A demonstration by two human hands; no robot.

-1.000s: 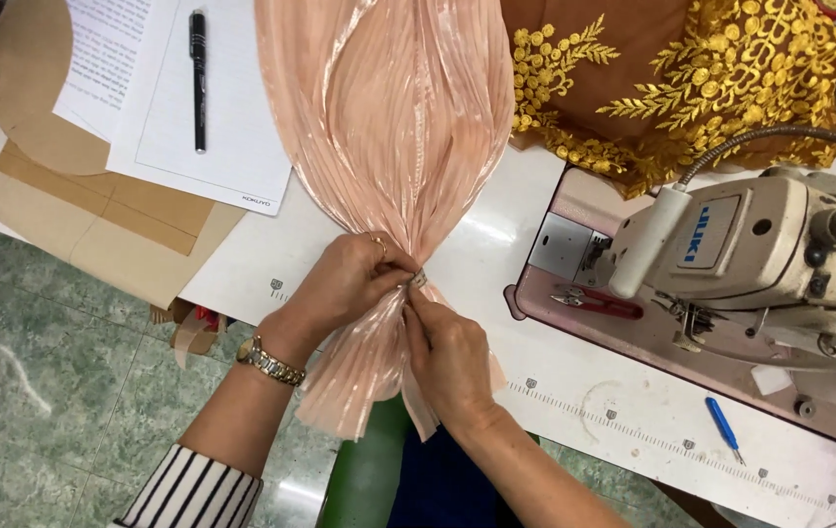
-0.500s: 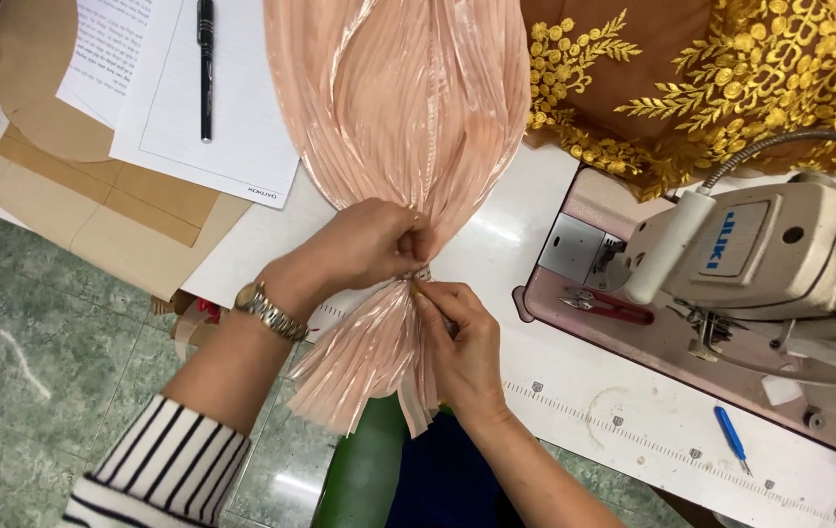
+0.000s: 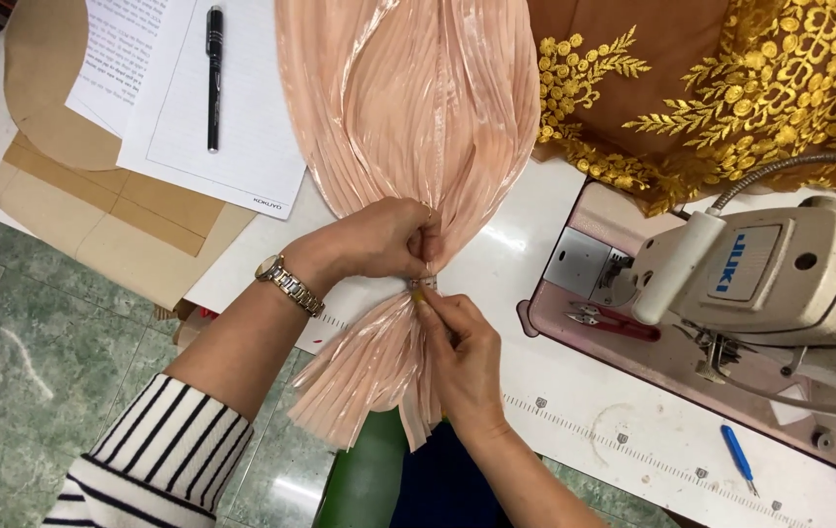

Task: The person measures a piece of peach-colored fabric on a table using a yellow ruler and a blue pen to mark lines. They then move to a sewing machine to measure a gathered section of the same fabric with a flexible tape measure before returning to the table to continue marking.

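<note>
Where both hands pinch, pleated peach fabric (image 3: 408,108) gathers.

Arrangement of items on the work table.
Pleated fabric (image 3: 408,108) lies centre; paper sheets (image 3: 193,127) with a pen (image 3: 213,73) on them lie left; sewing machine (image 3: 780,284) right, embroidered cloth (image 3: 731,88) behind it.

Two hands work at the table's near edge: the left hand (image 3: 379,240) and the right hand (image 3: 462,357), with one wristwatch (image 3: 289,285). One peach pleated cloth (image 3: 408,98) lies at twelve o'clock, one gold-embroidered cloth (image 3: 731,88) at one o'clock and one sewing machine (image 3: 780,284) at three o'clock. At eleven o'clock lie one black pen (image 3: 214,73), two white sheets of paper (image 3: 183,127) and two brown paper pieces (image 3: 115,220); one blue pen (image 3: 737,458) lies at four o'clock.
</note>
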